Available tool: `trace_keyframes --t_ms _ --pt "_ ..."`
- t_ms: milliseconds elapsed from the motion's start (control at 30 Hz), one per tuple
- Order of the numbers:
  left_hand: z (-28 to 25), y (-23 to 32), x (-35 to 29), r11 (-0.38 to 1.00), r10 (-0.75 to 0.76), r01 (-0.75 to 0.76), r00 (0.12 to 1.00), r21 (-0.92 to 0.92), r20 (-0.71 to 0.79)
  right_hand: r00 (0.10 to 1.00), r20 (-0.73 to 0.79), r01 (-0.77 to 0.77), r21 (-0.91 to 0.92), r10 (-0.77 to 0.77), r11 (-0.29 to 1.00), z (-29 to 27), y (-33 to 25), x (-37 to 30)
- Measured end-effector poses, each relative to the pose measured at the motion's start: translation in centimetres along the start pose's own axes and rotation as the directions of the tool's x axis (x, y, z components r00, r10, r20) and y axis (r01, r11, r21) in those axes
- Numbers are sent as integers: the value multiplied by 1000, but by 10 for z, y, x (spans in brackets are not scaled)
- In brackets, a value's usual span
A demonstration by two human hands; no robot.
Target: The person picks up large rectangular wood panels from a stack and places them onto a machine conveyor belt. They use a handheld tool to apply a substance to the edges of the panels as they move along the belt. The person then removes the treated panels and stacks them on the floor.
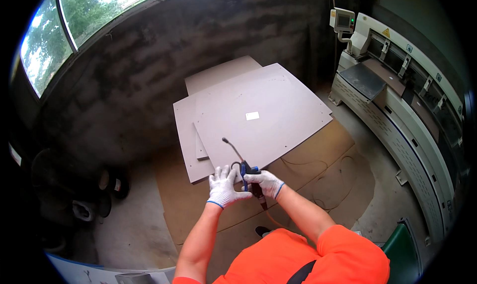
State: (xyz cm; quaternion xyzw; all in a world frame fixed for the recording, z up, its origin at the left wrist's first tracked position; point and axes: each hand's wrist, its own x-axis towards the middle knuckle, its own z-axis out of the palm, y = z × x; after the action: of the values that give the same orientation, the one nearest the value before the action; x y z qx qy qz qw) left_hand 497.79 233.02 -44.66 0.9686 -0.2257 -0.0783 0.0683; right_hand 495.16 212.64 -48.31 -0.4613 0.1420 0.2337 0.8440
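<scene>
My right hand (269,183), in a white knit glove with a blue cuff, is wrapped round the grip of a black and blue air blow gun (256,188). The gun's thin bent nozzle points away from me, over the near edge of a stack of flat panels. An orange-brown hose (271,217) runs from its base toward my body. Gloved alike, my left hand (223,188) is open just left of the gun, fingers spread; whether its thumb touches the gun I cannot tell. The top grey panel (278,92) carries a small white label (252,116) and small holes near its edges.
Brown cardboard sheets (328,159) lie under the panels, with a thin cord across them. A long white machine (392,130) with a control box (343,20) stands at right. Dark spools (114,183) sit at left, a green surface (401,254) at lower right. A wall closes the back.
</scene>
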Motion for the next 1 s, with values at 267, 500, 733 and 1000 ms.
trace_keyframes --t_ms 267,500,733,1000 --pt "24 -64 64 975 -187 206 965 88 -186 715 -597 299 -208 -363 931 -147 -113 22" --pt "-2 -99 98 943 -317 299 940 -149 -123 659 -630 230 -352 -411 908 -187 -149 24" --pt "29 -95 91 929 -359 303 872 -211 -332 667 -621 200 -385 -413 901 -196 -179 67" --pt "55 -89 93 962 -266 205 851 -180 -452 821 -421 -85 -757 -385 648 -168 -217 65"
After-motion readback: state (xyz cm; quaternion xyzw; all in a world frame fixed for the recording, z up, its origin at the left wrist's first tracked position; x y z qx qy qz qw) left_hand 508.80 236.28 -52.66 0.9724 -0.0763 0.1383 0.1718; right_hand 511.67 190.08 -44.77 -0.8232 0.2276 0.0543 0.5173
